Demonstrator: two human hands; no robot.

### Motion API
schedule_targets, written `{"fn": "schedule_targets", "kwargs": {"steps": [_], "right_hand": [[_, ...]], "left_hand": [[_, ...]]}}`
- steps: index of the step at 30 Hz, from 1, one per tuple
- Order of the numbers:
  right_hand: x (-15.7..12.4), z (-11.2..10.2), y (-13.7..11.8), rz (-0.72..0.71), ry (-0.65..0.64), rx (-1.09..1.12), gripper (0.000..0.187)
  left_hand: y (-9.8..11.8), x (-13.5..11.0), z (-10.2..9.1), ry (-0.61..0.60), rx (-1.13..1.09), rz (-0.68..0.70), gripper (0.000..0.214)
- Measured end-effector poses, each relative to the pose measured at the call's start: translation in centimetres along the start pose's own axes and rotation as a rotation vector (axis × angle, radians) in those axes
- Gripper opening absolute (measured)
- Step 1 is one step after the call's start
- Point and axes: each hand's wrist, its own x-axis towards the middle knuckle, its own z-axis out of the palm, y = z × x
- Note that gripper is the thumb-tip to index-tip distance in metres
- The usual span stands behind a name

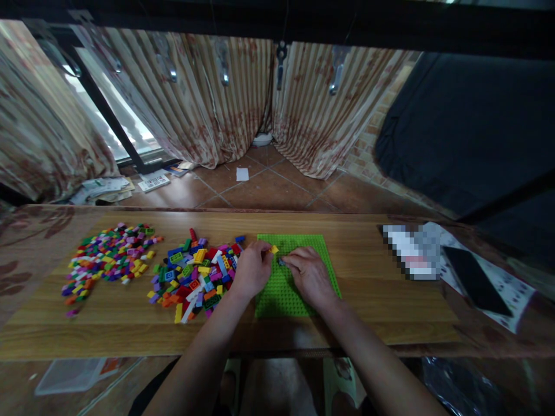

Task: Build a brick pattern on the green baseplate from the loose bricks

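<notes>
My left hand (pixel 254 267) is closed in a pinch on a small yellow toy brick (pixel 273 249), above the left part of a green studded baseplate (pixel 281 297). Over the middle of that plate, my right hand (pixel 310 276) pinches a small grey-blue toy brick (pixel 281 261); its exact shape is too small to tell. The two hands are a short way apart, fingertips facing each other. Just left of my left hand lies a loose pile of larger mixed-colour bricks (pixel 195 277), partly covered by my wrist.
A second pile of smaller bricks (pixel 113 254) lies at the far left of the wooden table (pixel 359 248). On the right are a dark phone (pixel 477 281), a printed sheet (pixel 522 294) and a blurred-out item (pixel 411 254). A clear plastic box (pixel 69 375) sits below the front edge.
</notes>
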Motion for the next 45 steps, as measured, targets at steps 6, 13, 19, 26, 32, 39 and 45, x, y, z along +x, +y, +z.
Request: {"fn": "schedule_targets", "kwargs": {"steps": [6,13,19,26,32,39,45], "right_hand": [[0.1,0.0,0.3,-0.018,-0.024,-0.049,0.021],[-1.0,0.5,-0.4,-0.069,-0.072,-0.256,0.027],[-2.9,1.1,-2.6,-0.067,-0.069,-0.39,0.04],[-3.2,1.0,-3.3,-0.053,-0.057,-0.445,0.046],[-3.5,1.1,-2.9,0.06,-0.034,-0.272,0.051],[-2.9,-0.8,-0.9,0.222,0.229,0.141,0.048],[-1.8,-2.8,-0.2,0.241,0.126,0.507,0.041]], "left_hand": [[0.0,-0.1,0.0,0.008,-0.002,0.004,0.015],[0.2,-0.2,0.0,-0.015,0.019,-0.009,0.014],[0.4,-0.3,0.0,0.005,0.073,-0.036,0.015],[0.7,-0.6,0.0,0.015,0.127,-0.056,0.015],[0.9,-0.6,0.0,0.014,0.086,0.006,0.015],[1.0,-0.3,-0.1,0.032,-0.074,0.082,0.017],[2.3,-0.9,0.1,-0.144,-0.215,0.304,0.024]]}}
